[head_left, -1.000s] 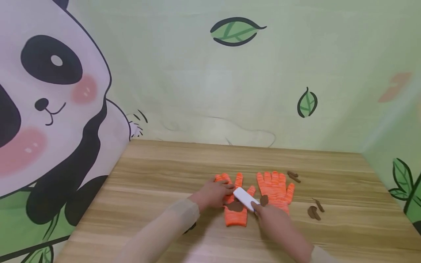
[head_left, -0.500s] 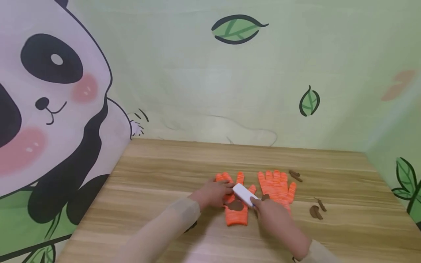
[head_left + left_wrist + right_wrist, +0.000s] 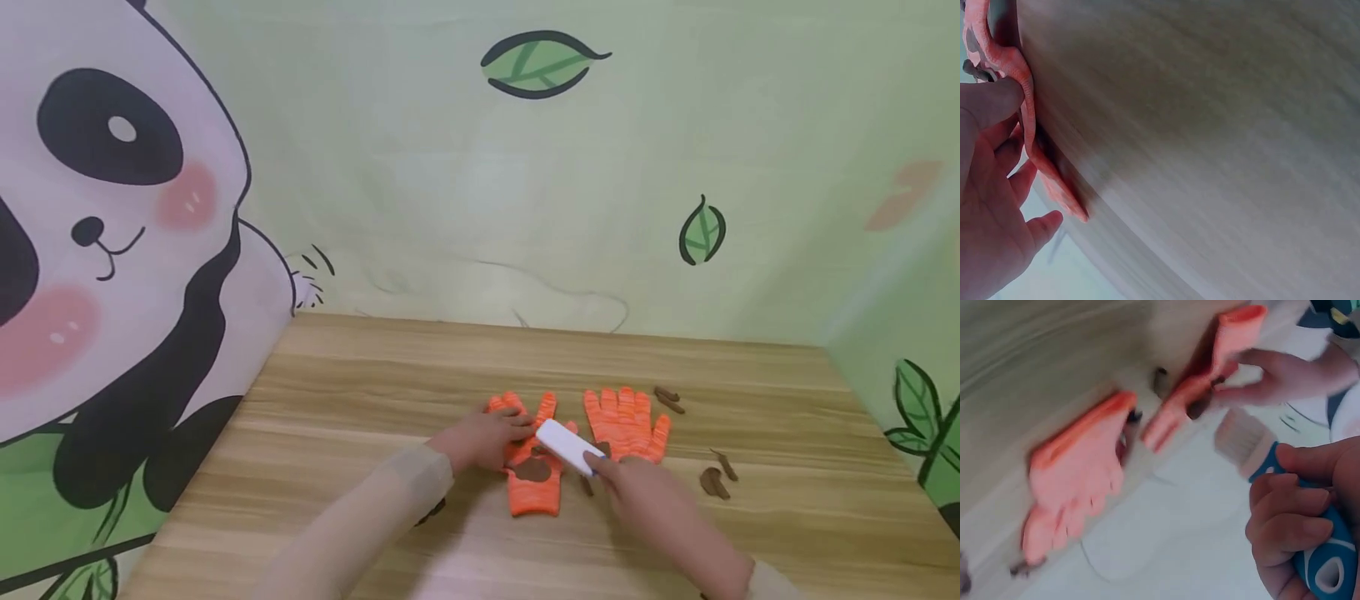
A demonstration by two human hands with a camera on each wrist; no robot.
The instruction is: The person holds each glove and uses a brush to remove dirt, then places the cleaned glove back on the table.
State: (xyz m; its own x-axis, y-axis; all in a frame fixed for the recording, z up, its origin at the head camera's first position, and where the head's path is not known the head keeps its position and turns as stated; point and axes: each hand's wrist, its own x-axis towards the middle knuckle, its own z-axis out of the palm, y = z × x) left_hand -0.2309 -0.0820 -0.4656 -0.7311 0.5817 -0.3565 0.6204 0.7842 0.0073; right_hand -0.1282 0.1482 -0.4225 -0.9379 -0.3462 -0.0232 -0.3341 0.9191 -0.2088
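My left hand (image 3: 483, 437) rests on an orange knitted glove (image 3: 534, 500) with brown patches, its thumb at the glove's edge in the left wrist view. The fingers (image 3: 1044, 228) spread along the glove. In my right hand (image 3: 660, 500) is a brush (image 3: 1260, 450) with pale bristles and a blue-and-white handle, gripped by curled fingers. The brush's white end overlaps the glove's thumb side in the head view; in the right wrist view the bristles point toward the brown patches. A second orange glove (image 3: 626, 425) lies to the right, partly behind the right hand.
Brown curled pieces (image 3: 714, 482) lie on the wooden table (image 3: 810, 533) at the right, with more brown strips (image 3: 669, 399) behind the second glove. A small brown strip (image 3: 587, 485) sits between the gloves. A dark object (image 3: 431, 512) shows beside the left forearm. A printed backdrop (image 3: 420, 167) stands behind.
My right hand and the brush have shifted slightly right, uncovering a brown strip between the gloves. The left hand stays on the glove.
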